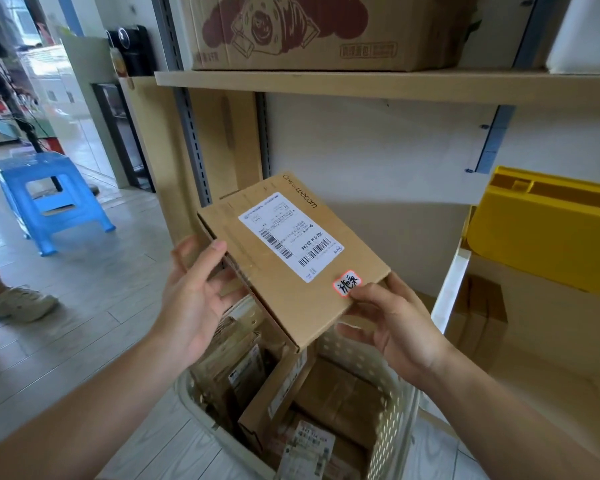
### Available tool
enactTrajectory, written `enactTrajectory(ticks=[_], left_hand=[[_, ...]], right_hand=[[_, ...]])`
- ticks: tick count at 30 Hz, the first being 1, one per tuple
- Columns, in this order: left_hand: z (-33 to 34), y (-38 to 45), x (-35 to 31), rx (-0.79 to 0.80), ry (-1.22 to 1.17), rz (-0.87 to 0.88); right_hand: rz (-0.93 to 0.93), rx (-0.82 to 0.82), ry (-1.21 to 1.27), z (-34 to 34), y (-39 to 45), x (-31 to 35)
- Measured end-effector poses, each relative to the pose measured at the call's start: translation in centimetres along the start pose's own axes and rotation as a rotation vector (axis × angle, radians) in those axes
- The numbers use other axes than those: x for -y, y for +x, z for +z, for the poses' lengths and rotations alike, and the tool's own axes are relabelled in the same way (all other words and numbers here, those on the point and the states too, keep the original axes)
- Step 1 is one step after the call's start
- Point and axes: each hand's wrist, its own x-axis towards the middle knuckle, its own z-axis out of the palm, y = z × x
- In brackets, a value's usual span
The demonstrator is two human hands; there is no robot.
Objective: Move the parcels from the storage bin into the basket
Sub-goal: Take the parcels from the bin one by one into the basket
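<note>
**Two hands, one flat parcel over the basket**

One flat parcel (293, 258) hangs above the basket (392, 403), left hand (194, 299) and right hand (392, 327) fingers grasping opposite edges. Tip it upright, slot it beside the standing parcels (243, 368).

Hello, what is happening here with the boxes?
A person holds a flat cardboard parcel in both hands, the left hand at its left edge and the right hand at its near corner. It hangs in the air above a perforated white basket on the floor, which already holds several parcels. A yellow bin sits on the right.
</note>
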Motion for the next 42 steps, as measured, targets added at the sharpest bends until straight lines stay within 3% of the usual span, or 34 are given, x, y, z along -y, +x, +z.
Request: enactTrajectory(ticks=[7,12,16,22,26,31,35,42], left_hand=[[-0.8,0.1,-0.5,-0.144,0.095,0.009],[-1.0,0.0,-0.4,-0.153,0.134,-0.033],[-1.4,-0.2,-0.3,-0.040,0.197,-0.073],[-1.4,-0.6,0.0,0.187,0.376,-0.095],[-1.6,-0.7,-0.1,0.130,0.249,-0.082],[-0.7,-0.7,0.3,0.003,0.215,0.045],[-0.7,-0.6,0.1,-0.073,0.237,0.050],[-1.4,-0.8,-0.1,-0.002,0.403,-0.029]], right_hand=[[-0.090,-0.180,0.115,0.6,0.2,0.2],[-0.058,-0.061,0.038,0.8,0.1,-0.2],[-0.065,0.060,-0.017,0.9,-0.2,-0.4],[-0.190,-0.118,0.140,1.0,0.6,-0.1],[-0.193,-0.179,0.291,1.1,0.6,0.1],[-0.200,-0.196,0.271,1.0,0.8,0.4],[-0.219,-0.212,0.267,0.7,0.8,0.7],[-0.291,-0.221,0.155,0.8,0.8,0.9]])
